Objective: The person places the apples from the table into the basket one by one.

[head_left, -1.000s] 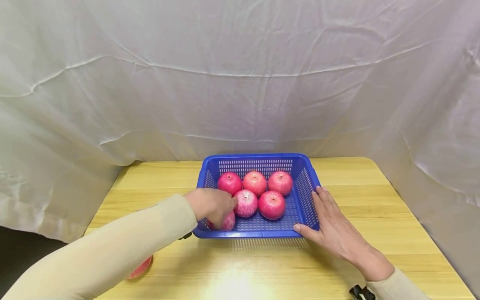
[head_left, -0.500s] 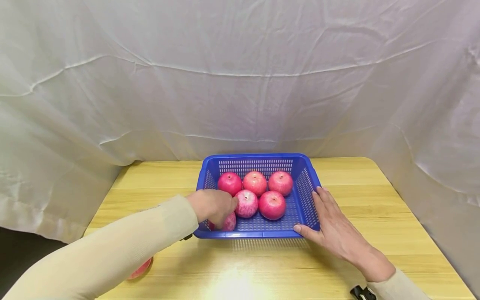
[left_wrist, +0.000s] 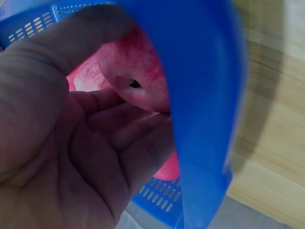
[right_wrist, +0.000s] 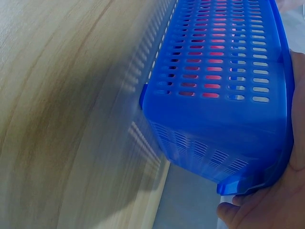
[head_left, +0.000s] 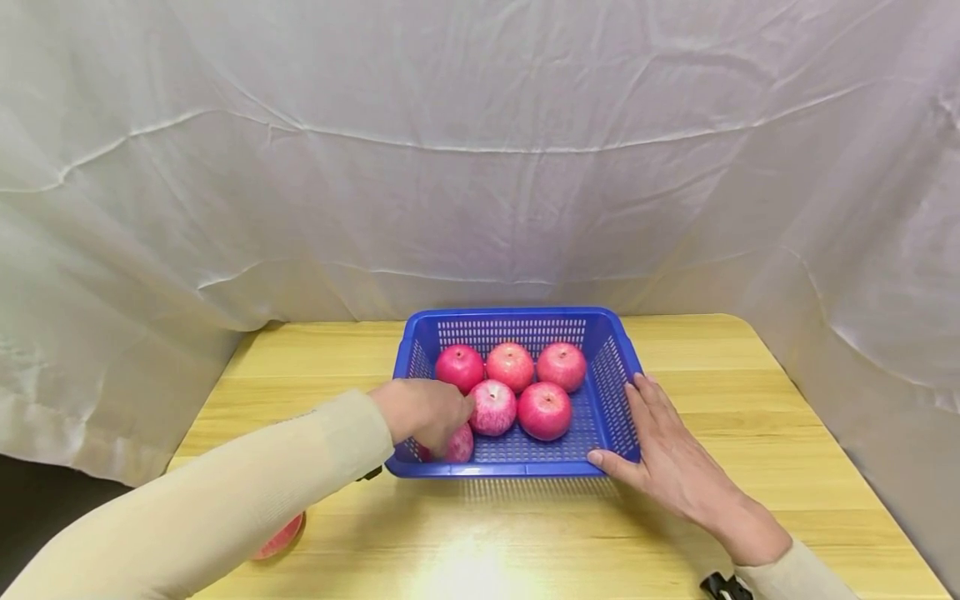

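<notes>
A blue plastic basket (head_left: 525, 468) with slotted sides stands on the wooden table. My left hand (head_left: 427, 408) reaches into its near left corner and holds a red apple (head_left: 460, 445), thumb on one side and fingers on the other. In the left wrist view the dark hollow of this apple (left_wrist: 143, 78) faces the camera, and the basket's rim hides part of it. Several other red and pink apples (head_left: 544, 411) sit in two rows beside it. My right hand (head_left: 671, 458) rests on the basket's right side, fingers straight along the rim and thumb on the near corner.
Another apple (head_left: 281, 537) lies on the table (head_left: 750, 400) at the near left, partly covered by the left sleeve (head_left: 225, 500). A pale grey cloth (head_left: 480, 167) hangs behind the table and along its sides.
</notes>
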`<move>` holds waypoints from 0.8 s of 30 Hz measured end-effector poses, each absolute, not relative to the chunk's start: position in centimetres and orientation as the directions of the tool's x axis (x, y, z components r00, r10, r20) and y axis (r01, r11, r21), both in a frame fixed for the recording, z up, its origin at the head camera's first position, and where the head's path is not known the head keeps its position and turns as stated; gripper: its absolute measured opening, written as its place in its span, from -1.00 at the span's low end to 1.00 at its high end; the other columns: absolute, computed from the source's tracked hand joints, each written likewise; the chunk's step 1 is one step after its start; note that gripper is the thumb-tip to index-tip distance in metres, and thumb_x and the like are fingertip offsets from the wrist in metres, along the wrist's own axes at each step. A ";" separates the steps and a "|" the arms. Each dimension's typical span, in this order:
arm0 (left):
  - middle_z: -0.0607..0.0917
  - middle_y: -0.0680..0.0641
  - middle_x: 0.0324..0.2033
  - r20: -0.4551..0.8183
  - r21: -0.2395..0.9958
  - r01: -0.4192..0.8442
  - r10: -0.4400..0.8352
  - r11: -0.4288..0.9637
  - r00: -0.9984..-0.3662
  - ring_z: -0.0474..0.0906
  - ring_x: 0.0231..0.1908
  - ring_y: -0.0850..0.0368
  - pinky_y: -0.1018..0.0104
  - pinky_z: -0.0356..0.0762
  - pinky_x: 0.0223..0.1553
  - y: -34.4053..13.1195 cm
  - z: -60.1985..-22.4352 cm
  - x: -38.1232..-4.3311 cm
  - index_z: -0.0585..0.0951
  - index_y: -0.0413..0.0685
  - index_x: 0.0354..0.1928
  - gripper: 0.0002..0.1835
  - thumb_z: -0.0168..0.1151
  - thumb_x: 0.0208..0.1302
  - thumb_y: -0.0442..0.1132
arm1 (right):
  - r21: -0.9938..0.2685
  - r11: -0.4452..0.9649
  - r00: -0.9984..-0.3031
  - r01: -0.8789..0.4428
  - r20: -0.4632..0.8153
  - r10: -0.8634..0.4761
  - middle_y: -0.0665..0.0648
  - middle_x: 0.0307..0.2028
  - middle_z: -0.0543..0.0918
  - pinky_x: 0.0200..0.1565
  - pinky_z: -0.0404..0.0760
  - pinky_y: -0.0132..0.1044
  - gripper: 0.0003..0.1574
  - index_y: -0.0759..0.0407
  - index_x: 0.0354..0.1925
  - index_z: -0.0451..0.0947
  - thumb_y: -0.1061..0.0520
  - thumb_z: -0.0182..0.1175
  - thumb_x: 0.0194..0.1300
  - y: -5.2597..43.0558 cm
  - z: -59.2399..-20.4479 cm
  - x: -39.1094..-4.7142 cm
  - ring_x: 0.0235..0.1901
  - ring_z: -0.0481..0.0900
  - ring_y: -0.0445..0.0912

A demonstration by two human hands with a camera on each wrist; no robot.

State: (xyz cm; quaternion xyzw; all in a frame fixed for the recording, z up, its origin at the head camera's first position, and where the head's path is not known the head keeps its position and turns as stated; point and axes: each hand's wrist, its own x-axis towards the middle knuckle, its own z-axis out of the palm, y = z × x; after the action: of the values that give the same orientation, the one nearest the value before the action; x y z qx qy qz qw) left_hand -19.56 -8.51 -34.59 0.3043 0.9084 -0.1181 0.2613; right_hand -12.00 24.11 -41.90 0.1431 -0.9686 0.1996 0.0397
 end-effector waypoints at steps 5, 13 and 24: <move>0.70 -0.01 -0.31 -0.519 -0.068 0.627 0.510 0.776 -0.686 0.65 -0.27 0.12 0.20 0.74 0.04 -8.6 -34.9 -19.6 0.57 -0.08 0.26 -0.39 0.56 0.21 -0.10 | -0.378 0.877 -0.954 -0.297 0.143 -0.262 0.45 0.66 -0.07 0.48 0.21 0.43 0.45 0.41 0.66 -0.11 -0.50 0.27 0.35 24.1 -41.9 -12.0 0.63 -0.10 0.40; 0.65 0.04 -0.39 -0.510 -0.056 0.625 0.516 0.778 -0.688 0.61 -0.31 0.14 0.23 0.73 -0.03 -8.8 -34.7 -19.7 0.58 -0.06 0.06 -0.48 0.60 0.17 -0.04 | -0.380 0.877 -0.955 -0.295 0.139 -0.261 0.45 0.66 -0.07 0.47 0.21 0.44 0.45 0.39 0.66 -0.13 -0.50 0.27 0.35 24.1 -41.9 -12.0 0.63 -0.10 0.40; 0.67 0.03 -0.37 -0.494 -0.039 0.638 0.540 0.769 -0.681 0.61 -0.32 0.14 0.29 0.71 -0.09 -8.9 -34.7 -19.5 0.55 -0.11 0.21 -0.39 0.58 0.16 -0.14 | -0.377 0.875 -0.952 -0.304 0.155 -0.264 0.46 0.65 -0.05 0.48 0.21 0.42 0.44 0.41 0.66 -0.11 -0.48 0.29 0.34 24.1 -42.0 -12.0 0.63 -0.08 0.41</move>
State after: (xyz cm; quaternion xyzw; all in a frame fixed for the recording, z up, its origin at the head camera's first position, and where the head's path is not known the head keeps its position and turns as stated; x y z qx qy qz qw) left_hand -19.47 -8.92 -34.71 0.3233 0.9109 -0.1046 0.2341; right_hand -12.01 24.06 -41.96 0.1469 -0.9669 0.2025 0.0492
